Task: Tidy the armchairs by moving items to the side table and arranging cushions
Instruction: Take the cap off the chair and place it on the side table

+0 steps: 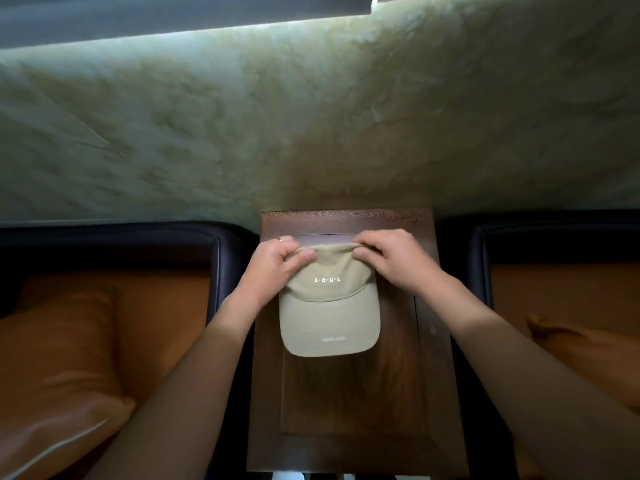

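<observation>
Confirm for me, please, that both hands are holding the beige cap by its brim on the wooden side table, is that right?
Not quite. In the head view the left hand and the right hand pinch the beige cap at the far edge of its crown, not its brim, which points toward the person. It does lie on the wooden side table.

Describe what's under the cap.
The cap lies on the side table, brim toward the camera, both hands pinching its far edge. Only dark wood shows around it; anything beneath the crown is covered.

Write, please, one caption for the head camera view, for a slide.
Both hands, left and right, hold a beige cloth cap on the dark wooden side table.
</observation>
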A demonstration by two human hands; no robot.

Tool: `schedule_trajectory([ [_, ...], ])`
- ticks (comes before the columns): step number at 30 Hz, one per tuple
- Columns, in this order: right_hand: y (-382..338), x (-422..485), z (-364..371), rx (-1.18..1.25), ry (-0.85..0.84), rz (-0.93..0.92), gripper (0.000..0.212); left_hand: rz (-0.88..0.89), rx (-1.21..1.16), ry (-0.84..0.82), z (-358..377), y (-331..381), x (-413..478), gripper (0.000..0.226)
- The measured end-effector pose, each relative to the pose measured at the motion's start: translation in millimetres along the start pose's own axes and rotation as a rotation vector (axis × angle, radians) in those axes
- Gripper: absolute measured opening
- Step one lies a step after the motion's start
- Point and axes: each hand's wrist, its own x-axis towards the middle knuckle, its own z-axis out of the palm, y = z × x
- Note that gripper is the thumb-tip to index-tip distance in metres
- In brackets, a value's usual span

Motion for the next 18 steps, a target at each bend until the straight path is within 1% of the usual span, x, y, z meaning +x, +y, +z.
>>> schedule_trajectory([
  [2, 0, -8, 18, -0.045, 0.023, 0.010, 0.021, -0.026, -0.017, -0.025, 6, -6, -12, 0.036],
  [4, 3, -17, 29, 0.025, 0.063, 0.013, 0.025, -0.066, -0.058, -0.035, 6, -10, -23, 0.019],
  [5, 5, -22, 31, 0.067, 0.034, 0.022, 0.033, -0.078, -0.040, -0.031, 4, -15, -28, 0.015],
  [7, 4, -30, 35, 0.058, -0.118, 0.071, 0.064, -0.082, 0.072, -0.054, 2, -28, -39, 0.028],
  [8, 3, -32, 36, 0.011, -0.181, 0.104, 0.073, -0.084, 0.109, -0.072, 4, -34, -43, 0.031],
  [9, 3, -31, 39, -0.012, -0.214, 0.120, 0.072, -0.093, 0.104, -0.088, 7, -39, -46, 0.030],
  [10, 2, -28, 42, -0.002, -0.212, 0.115, 0.063, -0.102, 0.078, -0.097, 10, -39, -47, 0.027],
  [12, 0, -19, 44, 0.047, -0.137, 0.058, 0.036, -0.130, 0.027, -0.092, 14, -34, -45, 0.025],
  [14, -2, -11, 39, 0.110, -0.064, 0.026, 0.018, -0.157, -0.019, -0.038, 10, -28, -34, 0.023],
  [16, -8, -2, 30, 0.142, -0.006, 0.046, 0.012, -0.137, -0.041, 0.059, -1, -22, -20, 0.029],
  [18, -12, 12, 26, 0.114, 0.070, 0.058, 0.012, -0.099, -0.034, 0.130, -13, -21, -1, 0.021],
])
